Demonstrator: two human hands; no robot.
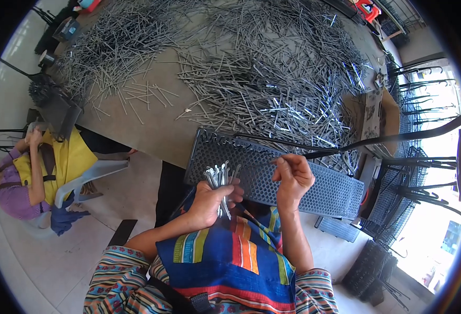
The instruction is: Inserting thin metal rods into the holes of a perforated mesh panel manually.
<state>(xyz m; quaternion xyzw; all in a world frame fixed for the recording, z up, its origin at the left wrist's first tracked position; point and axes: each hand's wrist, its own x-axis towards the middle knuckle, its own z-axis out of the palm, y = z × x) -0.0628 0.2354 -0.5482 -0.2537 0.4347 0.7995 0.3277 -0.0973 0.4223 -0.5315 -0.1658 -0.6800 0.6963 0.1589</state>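
My left hand (208,203) is closed round a bundle of thin silver metal strips (218,178), their ends fanning upward between thumb and fingers. One strip leans apart from the others, near my fingertips. To the right, my right hand (294,179) is raised with thumb and fingers pinched together; whatever is between them is too small to tell. Both hands are in front of a dark perforated metal panel (319,189), which leans at the table's near edge. Small hooks or wire pieces line its upper edge. A long black bar (387,138) runs from that edge to the right.
Large heaps of metal strips (288,78) cover much of the table (157,133). An open cardboard box (384,118) stands at the right. Black hooked racks (397,183) line the right side. At left, a seated co-worker (37,167) works on a grey plastic chair (92,178).
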